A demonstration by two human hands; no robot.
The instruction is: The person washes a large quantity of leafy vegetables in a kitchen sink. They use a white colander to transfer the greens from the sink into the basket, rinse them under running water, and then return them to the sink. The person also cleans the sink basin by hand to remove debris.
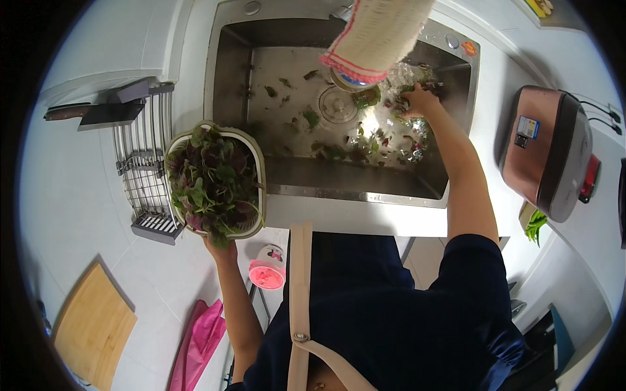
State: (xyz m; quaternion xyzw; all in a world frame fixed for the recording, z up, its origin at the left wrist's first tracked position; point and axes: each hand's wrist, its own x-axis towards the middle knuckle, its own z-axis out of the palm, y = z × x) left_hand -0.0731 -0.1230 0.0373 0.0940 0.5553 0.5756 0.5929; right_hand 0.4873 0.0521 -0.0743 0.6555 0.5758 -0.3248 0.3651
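At the left corner of the stainless steel sink (342, 193), my left hand (222, 248) grips the near edge of a pale plastic basket (261, 181) heaped with red-and-green leafy vegetables (215, 171). Most of that hand's fingers are hidden under the basket and leaves. My right hand (419, 101) reaches into the water at the sink's right side, its fingers spread among loose leaves; the fingertips are partly lost in splashes and glare. More leaves (310, 117) float or lie around the drain (337, 104).
A cloth (376, 34) with a red edge hangs over the sink's far middle. Left stands a metal rack (146, 146) with a cleaver (110, 116) on top. A pink-and-grey appliance (543, 151) is at the right. A wooden cutting board (95, 327) lies lower left.
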